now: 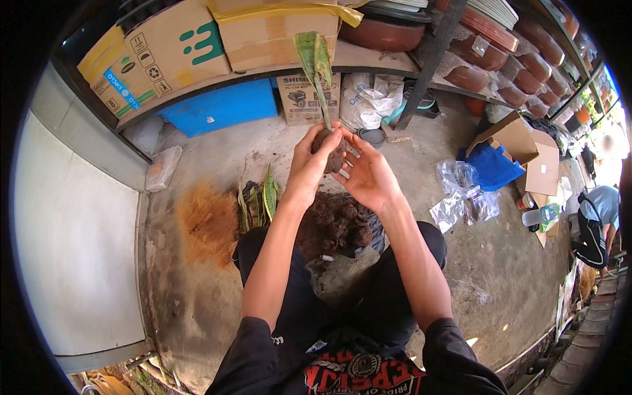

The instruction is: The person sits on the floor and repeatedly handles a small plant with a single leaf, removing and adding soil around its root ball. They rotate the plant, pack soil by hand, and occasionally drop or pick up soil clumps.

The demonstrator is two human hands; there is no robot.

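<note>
Before me a ball of dark soil is raised above the floor, with one variegated snake plant leaf standing up out of it. My left hand grips the ball from the left, thumb across its near face. From the right, my right hand cups it with spread, bent fingertips against its side. Below my hands lies a heap of dark soil clumps on black plastic sheet. More snake plant leaves stand left of the heap, partly behind my left forearm.
Loose brown coconut fibre lies at the left. A small white spool is between my knees. Clear plastic bags, a blue bag and cardboard sit at right. A shelf spans the far side. Another person bends at far right.
</note>
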